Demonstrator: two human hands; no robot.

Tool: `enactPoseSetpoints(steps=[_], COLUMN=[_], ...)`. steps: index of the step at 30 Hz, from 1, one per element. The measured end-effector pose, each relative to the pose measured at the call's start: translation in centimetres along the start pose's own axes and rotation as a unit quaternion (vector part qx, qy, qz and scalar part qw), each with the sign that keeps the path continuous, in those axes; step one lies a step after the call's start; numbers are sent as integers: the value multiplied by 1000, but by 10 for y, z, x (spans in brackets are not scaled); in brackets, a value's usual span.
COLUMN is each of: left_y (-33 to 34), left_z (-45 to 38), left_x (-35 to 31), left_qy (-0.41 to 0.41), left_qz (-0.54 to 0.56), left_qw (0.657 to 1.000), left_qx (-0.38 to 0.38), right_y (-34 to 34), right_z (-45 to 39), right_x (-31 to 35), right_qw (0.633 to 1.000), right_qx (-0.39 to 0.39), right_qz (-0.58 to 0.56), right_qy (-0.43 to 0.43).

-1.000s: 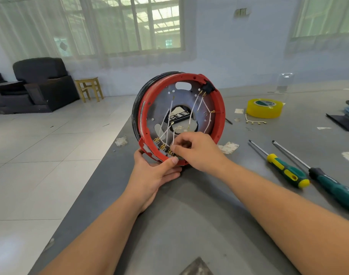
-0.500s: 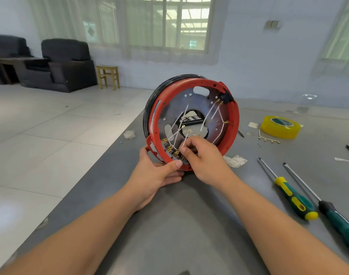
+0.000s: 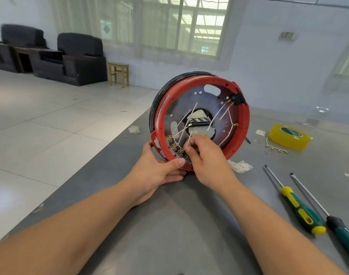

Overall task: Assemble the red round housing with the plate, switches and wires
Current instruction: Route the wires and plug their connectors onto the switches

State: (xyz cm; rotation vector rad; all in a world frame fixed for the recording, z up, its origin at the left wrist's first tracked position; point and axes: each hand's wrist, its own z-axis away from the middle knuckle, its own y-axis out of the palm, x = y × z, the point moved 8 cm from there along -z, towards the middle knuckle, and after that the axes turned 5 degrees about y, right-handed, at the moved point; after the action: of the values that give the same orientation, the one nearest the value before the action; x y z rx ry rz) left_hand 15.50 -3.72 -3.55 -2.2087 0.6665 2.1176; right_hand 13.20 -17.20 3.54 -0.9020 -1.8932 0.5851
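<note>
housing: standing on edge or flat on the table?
On edge. The red housing stands on its rim on the table, open face toward the camera; the left hand grips its lower rim.

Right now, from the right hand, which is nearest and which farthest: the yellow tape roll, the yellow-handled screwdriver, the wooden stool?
From the right hand:
1. Yellow-handled screwdriver, on the table to its right, tip closest.
2. Yellow tape roll, farther right on the table.
3. Wooden stool, on the floor by the far wall, off to the left.
</note>
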Motion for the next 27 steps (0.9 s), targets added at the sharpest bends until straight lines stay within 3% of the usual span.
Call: enactPoseSetpoints(steps=[27], left_y=[-2], left_z=[-2], left_x=[1], left_qy=[21], left_qz=[-18], left_qw=[1000], left_qx=[-6], right_y=[-1], right_z=[-4], right_x=[-2], right_qw=[1000], right_qx=[15], right_qz=[-9], right_qy=[22])
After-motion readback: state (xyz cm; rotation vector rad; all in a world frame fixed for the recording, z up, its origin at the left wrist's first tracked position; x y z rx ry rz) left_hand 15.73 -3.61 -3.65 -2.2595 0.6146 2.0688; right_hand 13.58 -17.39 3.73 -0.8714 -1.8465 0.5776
